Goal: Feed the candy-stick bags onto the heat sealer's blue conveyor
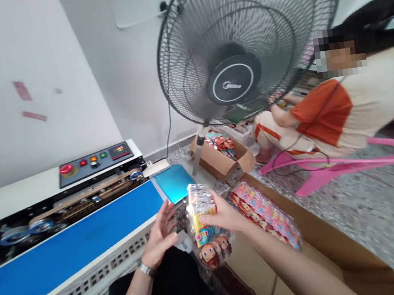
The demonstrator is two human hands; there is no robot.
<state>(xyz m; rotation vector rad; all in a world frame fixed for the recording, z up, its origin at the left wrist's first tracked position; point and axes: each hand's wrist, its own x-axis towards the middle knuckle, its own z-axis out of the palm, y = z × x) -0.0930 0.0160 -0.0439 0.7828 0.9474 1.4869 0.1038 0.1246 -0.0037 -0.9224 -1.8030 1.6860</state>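
Observation:
My right hand (223,214) grips a bundle of clear plastic packets (212,247) printed with cartoon faces and yellow and blue lettering. The bundle hangs over the near edge of a large cardboard box (311,219). Inside that box, a row of similar pink and red packets (263,211) leans along the far side. My left hand (161,237) is open, its fingers spread, just left of the bundle and apart from it. A metal watch band (146,268) circles the left wrist.
A sealing machine with a blue conveyor belt (86,244) and control panel (95,162) runs along the left. A large fan (234,84) stands ahead. Behind it sits a smaller box (216,159) of packets. At right, a person in an orange-sleeved shirt (326,111) sits on a pink chair (382,152).

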